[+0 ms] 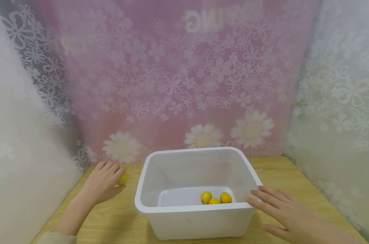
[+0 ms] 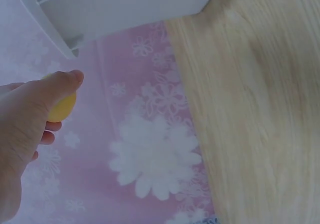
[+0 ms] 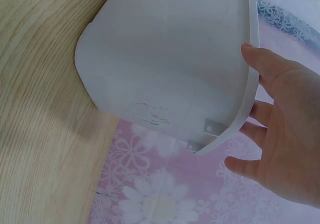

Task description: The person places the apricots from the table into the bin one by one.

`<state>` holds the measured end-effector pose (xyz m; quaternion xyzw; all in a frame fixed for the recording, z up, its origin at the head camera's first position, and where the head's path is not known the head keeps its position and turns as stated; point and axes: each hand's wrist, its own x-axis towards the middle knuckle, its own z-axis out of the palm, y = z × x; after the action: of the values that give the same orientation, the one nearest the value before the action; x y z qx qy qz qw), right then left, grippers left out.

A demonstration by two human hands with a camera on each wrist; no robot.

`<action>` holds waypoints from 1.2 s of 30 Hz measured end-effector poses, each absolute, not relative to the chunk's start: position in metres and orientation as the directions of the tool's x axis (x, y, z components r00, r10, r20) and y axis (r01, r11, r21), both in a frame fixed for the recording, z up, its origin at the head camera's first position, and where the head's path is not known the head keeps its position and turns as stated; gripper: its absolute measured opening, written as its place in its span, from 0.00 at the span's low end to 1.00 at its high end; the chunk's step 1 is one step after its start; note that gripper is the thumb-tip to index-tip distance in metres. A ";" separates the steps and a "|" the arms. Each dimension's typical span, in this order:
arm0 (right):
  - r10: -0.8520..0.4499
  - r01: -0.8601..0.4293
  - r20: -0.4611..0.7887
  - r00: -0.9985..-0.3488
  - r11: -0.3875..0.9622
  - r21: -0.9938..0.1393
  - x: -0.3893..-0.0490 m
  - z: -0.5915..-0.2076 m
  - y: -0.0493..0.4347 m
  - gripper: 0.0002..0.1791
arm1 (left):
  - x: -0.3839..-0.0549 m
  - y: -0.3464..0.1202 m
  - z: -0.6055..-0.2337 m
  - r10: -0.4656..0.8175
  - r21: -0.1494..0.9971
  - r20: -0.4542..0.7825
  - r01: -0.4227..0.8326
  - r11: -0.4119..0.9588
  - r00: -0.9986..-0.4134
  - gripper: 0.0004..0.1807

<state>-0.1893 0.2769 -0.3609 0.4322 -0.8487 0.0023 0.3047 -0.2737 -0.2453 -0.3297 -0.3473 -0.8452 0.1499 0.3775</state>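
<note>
My left hand [image 1: 103, 181] is raised left of the white plastic tub and holds a small round yellow fruit [image 1: 122, 179] between thumb and fingers. In the left wrist view the thumb lies across that fruit [image 2: 63, 108], hiding part of it. On the other side, my right hand [image 1: 289, 211] touches the near right corner of the tub [image 1: 196, 223] with extended, spread fingers. In the right wrist view several fingertips go behind the tub's rim [image 3: 253, 79]. Inside the tub lie three yellow fruits [image 1: 206, 197], grouped near the front right; the front wall partly hides them.
The tub stands on a light wooden table [image 1: 276, 173]. Behind the table hangs a pink flowered curtain [image 1: 172, 84], with pale flowered sheets at left and right [image 1: 343, 101]. Table surface shows on both sides of the tub.
</note>
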 end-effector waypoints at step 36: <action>-0.745 -0.745 0.531 -0.403 0.604 0.282 -0.191 -0.362 0.276 0.33 | -0.301 -0.160 -0.305 0.837 -0.635 0.388 0.546 0.547 -0.386 0.26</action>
<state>-0.1911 0.2756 -0.3622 0.4447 -0.8377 -0.0001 0.3171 -0.3005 -0.1601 -0.3054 -0.4287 -0.8065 0.2070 0.3507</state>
